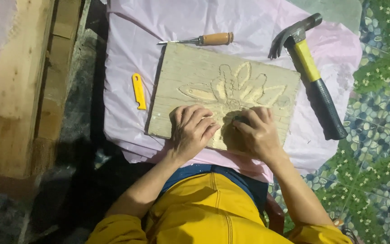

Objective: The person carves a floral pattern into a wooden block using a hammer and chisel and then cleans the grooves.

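Wooden board (190,77) with a carved flower relief (238,88) lies flat on a pink plastic sheet (127,54), just in front of the person's lap. Left hand (190,131) rests on the board's near edge, fingers curled and pressing down, holding nothing visible. Right hand (256,133) is closed around a small dark tool (241,119), tip hidden under the fingers, working at the lower centre of the flower. What kind of tool it is can't be told.

Risks as judged: left hand sits just beside the tool, so a slip toward it could nick the fingers. Board lies loose on slick plastic, no clamp seen, so a hard push could slide it. Too much pressure could chip the thin petal ridges.

Around it: wooden-handled chisel (204,39) touching or just past the far edge, yellow-and-black claw hammer (310,68) to the right, near the board's corner, yellow utility knife (138,91) just left of the board. Timber planks (19,90) at far left, patterned floor covering (380,113) on the right
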